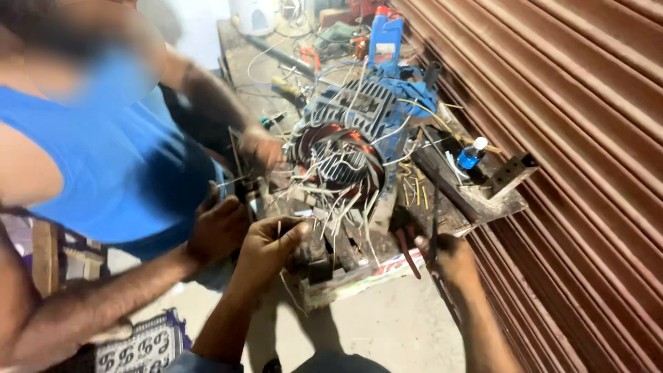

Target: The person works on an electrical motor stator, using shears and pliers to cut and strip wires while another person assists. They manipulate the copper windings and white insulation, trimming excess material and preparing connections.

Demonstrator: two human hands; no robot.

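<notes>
Below the motor stator [338, 162], your left hand [266, 245] pinches a white lead wire [304, 214]; your right hand [449, 255] grips red-handled pliers [407, 252]; many leads hang loose, untied.

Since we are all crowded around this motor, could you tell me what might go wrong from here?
The left hand pinches among loose white leads beside a co-worker's hand; fingers could get pricked or knocked. The pliers lie at the bench's edge by the right hand and could fall.

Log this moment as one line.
left hand: pinching white wires | right hand: on bench by pliers | motor stator: open | co-worker's hand: at stator
</notes>
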